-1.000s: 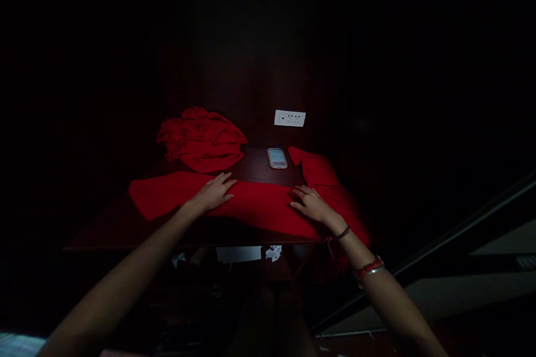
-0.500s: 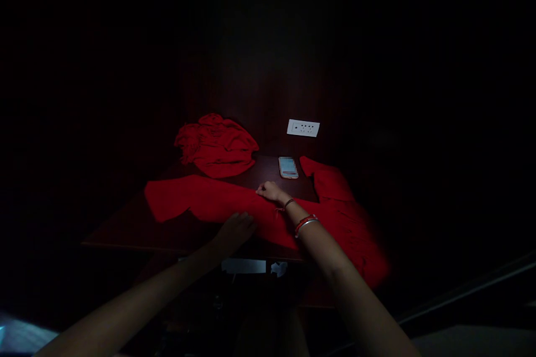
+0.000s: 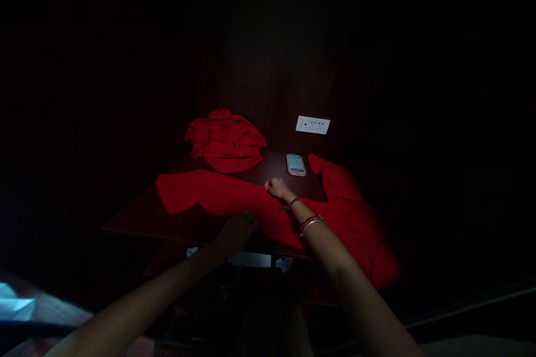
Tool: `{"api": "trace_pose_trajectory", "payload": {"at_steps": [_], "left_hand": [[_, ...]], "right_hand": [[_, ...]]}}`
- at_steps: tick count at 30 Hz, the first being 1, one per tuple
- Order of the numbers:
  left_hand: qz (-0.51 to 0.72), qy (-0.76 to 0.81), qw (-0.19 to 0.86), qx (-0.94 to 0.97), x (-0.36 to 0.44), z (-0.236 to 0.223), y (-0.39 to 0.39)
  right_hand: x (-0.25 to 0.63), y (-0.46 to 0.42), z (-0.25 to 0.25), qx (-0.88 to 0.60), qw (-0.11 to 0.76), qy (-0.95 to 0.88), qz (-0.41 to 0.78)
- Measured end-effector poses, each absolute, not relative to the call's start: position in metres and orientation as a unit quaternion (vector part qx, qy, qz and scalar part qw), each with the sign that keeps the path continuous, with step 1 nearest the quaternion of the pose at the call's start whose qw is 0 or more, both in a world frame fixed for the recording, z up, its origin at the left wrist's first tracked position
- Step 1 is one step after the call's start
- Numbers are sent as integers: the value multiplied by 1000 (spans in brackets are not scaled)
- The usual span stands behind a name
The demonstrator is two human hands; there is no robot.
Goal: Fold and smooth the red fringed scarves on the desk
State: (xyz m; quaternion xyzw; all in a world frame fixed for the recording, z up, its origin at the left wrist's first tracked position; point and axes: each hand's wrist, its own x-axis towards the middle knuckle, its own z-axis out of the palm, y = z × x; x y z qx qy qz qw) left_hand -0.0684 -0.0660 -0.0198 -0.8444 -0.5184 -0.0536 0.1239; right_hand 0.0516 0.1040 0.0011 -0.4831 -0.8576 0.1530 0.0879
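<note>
A red garment (image 3: 234, 195) lies spread over a dark wooden table, with a short sleeve shape at the left and a gathered part running off the right front edge. My right hand (image 3: 277, 187), with bracelets at the wrist, is closed in a pinch at the garment's far edge. Nearer to me, my left hand (image 3: 239, 228) rests at the near edge, its fingers curled onto the cloth. Dim light hides part of the left fingers.
Behind the garment is a crumpled heap of red cloth (image 3: 228, 142). A phone (image 3: 296, 164) lies near the wall, below a white power socket (image 3: 313, 125). The table's front edge (image 3: 138, 233) shows at the left. Much of the surroundings is dark.
The whole view has shifted, so the table and cloth appear slightly farther right and higher. My left fingers look more curled on the cloth. The right hand keeps its pinch.
</note>
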Motion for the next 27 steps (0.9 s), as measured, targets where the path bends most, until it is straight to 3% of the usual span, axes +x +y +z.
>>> {"api": "trace_pose_trajectory", "payload": {"at_steps": [14,27], "left_hand": [[-42,-518,175,-836,-79,-37,-65],[-56,-513,172,-839,-84,-33,-73]], "right_hand": [[48,99,-1,-490,42,-869,59],[68,90,0,-435,159,-886,26]]}}
